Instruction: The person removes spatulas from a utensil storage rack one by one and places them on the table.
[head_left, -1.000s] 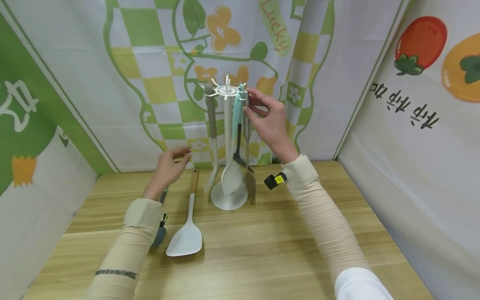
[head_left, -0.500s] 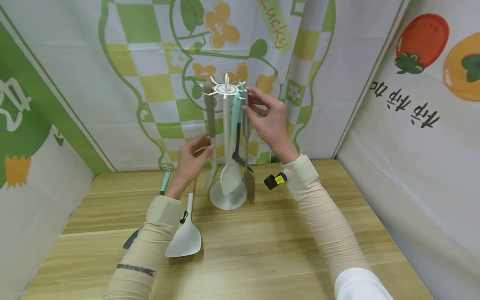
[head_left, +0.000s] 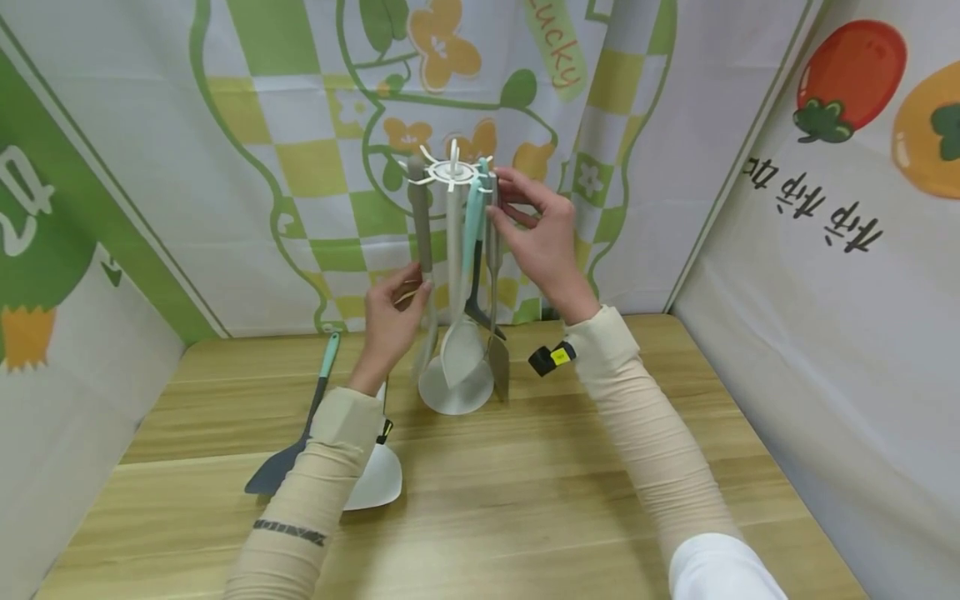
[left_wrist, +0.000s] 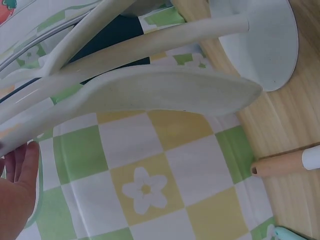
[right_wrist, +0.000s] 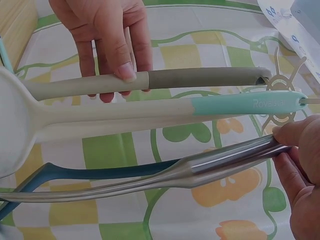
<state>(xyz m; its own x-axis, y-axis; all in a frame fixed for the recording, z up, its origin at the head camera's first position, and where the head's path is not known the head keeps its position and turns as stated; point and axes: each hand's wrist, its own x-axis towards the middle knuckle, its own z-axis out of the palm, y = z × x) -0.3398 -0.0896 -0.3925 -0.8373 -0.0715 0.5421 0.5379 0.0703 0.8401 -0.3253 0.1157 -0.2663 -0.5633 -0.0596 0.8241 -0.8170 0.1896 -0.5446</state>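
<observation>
A white utensil rack (head_left: pixel 454 172) with a round base stands at the table's back. On its left side hangs a pale utensil with a grey-brown handle (head_left: pixel 421 217) and a curved head, seen edge-on in the left wrist view. My left hand (head_left: pixel 393 321) pinches its neck just below the grip, thumb in front and fingers behind. The fingers of my right hand (head_left: pixel 538 237) pinch the top of a steel turner (right_wrist: pixel 225 160) at the rack's right. Between them hang a pale spoon with a mint handle (right_wrist: pixel 245 103) and a navy utensil (right_wrist: pixel 110 173).
On the wooden table (head_left: pixel 570 500), left of the rack, lie a white turner (head_left: pixel 381 483), partly hidden by my left forearm, and a dark grey turner (head_left: pixel 276 471) with a mint handle. A patterned cloth (head_left: pixel 315 167) hangs close behind the rack.
My left hand has moved right and taken hold of the grey-handled utensil. The dark grey turner shows more now. My right hand stays at the top of the steel turner.
</observation>
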